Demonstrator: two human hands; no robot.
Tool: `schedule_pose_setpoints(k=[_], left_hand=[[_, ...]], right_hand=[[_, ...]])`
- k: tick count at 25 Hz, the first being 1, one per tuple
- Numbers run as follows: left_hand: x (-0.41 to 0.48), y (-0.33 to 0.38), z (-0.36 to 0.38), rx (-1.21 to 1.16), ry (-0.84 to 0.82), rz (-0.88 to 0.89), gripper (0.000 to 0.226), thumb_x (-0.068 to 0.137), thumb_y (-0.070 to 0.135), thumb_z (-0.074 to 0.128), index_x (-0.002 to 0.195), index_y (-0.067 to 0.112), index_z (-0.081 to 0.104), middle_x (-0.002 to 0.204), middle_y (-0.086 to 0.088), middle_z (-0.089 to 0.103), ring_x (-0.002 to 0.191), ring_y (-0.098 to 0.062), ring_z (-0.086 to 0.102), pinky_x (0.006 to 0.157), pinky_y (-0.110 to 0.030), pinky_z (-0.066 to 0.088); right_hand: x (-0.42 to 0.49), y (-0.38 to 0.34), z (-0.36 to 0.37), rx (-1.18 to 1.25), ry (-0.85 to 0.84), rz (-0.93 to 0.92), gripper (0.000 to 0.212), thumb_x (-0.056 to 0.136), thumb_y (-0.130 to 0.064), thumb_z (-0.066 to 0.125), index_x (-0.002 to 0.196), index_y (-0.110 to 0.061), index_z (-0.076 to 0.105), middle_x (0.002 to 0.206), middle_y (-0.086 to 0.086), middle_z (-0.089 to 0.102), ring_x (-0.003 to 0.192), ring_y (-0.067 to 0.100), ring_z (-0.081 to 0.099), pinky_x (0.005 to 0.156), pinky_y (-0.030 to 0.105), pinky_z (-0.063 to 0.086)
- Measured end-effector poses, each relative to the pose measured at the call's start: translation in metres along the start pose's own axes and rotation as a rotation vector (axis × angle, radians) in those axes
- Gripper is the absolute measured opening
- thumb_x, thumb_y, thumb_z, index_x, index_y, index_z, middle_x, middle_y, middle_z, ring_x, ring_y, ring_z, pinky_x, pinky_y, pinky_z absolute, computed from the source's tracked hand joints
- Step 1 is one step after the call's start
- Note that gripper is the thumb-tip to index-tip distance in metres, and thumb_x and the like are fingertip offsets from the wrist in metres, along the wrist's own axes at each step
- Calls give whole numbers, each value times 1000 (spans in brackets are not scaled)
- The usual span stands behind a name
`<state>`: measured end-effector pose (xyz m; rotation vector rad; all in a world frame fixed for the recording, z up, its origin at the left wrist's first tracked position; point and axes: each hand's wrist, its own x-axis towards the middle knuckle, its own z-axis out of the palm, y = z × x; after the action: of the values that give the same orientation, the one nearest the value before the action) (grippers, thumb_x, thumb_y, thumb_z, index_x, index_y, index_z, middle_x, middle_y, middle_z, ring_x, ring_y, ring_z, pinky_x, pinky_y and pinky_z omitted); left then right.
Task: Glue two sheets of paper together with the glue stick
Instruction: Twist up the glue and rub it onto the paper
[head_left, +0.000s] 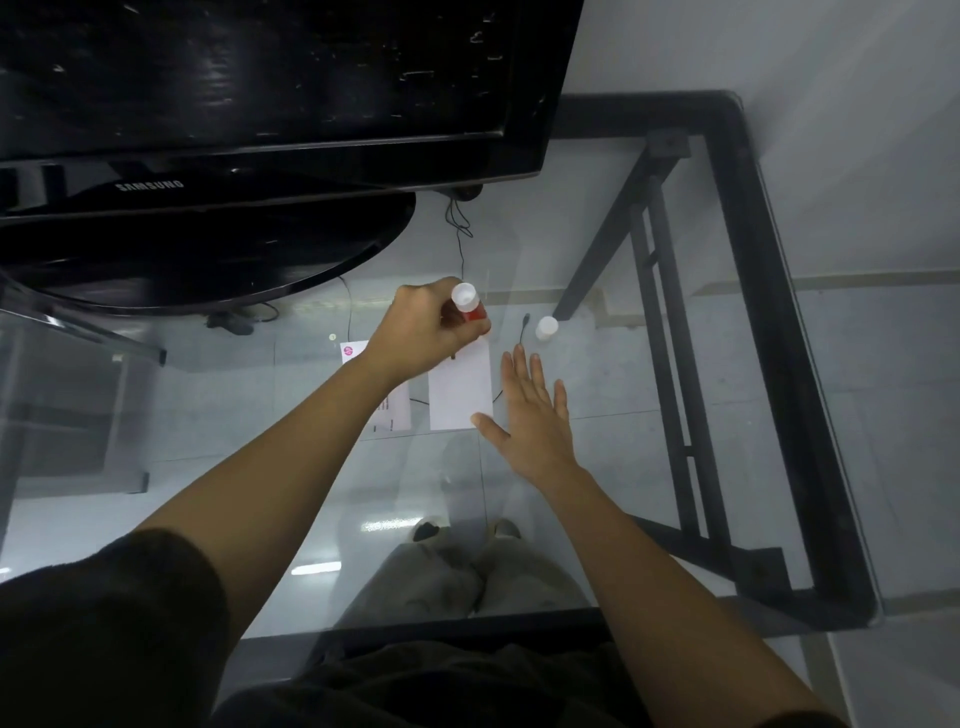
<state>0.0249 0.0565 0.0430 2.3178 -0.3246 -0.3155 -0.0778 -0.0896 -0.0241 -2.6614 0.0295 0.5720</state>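
The glue stick (470, 306) has a red body and a white end that points up, toward the camera. It is held tilted in the left hand (421, 332), and the fingers (480, 326) of this hand are clenched around the red body, so only a small part of it shows. Its lower end is at the far edge of a white sheet of paper (460, 389), but I cannot tell if it touches the paper. A second sheet of paper (392, 408), with some print and a pink mark on it, lies just left of the white one, and the left forearm hides most of it.

The right hand (530, 415) is flat and released, with the fingers (519, 374) spread and holding nothing. Its thumb lies on the near right corner of the white sheet, and the rest of the hand is on the glass beside the sheet. A small white cap (546, 327) stands apart, beyond the right hand.

The worktop (675, 364) is clear glass in a black metal frame. A black monitor (249, 104) stands on its far left part. Through the glass, thin cables, a pale tiled floor and the person's legs and feet are visible. A pale wall is at the right.
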Motion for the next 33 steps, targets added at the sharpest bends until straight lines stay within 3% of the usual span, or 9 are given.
schedule_pose_setpoints(k=[4,9,12,18,22,28,33], left_hand=[[-31,-2,-7,-103,95,-41,21,77,27,73,90,13,65,83,-1,72,75,-12,66,71,-20,54],[-59,-17,-1,-90,-60,-91,26,76,30,74,95,13,66,91,-2,71,84,-14,66,80,-34,56],[-61,-15,7,-42,-96,-27,25,77,29,73,95,12,66,91,-5,72,81,-18,65,79,-38,56],[-55,-6,20,89,-103,136,16,84,25,65,90,10,64,78,-8,70,69,-23,64,66,-31,51],[-62,-4,24,109,-188,241,15,83,23,66,93,11,64,79,-6,70,68,-21,63,65,-29,51],[-56,-8,18,97,-114,138,16,82,27,66,89,13,64,78,-6,71,69,-20,65,66,-29,51],[-66,-5,20,119,-230,156,21,82,28,67,92,9,64,82,-8,71,73,-23,65,69,-34,53]], right_hand=[[-1,3,-2,12,59,-31,61,89,-56,39,143,-35,19,158,1,-1,144,21,-6,114,47,-3],[3,13,-10,-92,123,-90,42,96,-47,28,136,-38,37,156,2,17,142,23,13,110,44,15],[9,21,-20,-114,109,-138,36,97,-41,31,130,-41,45,151,2,26,136,23,20,107,42,18],[12,26,-25,-161,83,-175,33,96,-40,35,127,-45,47,151,2,25,136,24,20,111,48,13],[12,26,-24,-158,72,-163,34,96,-40,33,128,-46,44,152,1,22,137,24,18,112,50,11],[10,26,-27,-186,76,-175,35,96,-39,35,129,-45,44,152,2,22,137,24,19,112,49,13],[12,26,-24,-190,73,-162,35,96,-41,34,130,-46,42,153,1,21,138,24,18,112,49,11]])
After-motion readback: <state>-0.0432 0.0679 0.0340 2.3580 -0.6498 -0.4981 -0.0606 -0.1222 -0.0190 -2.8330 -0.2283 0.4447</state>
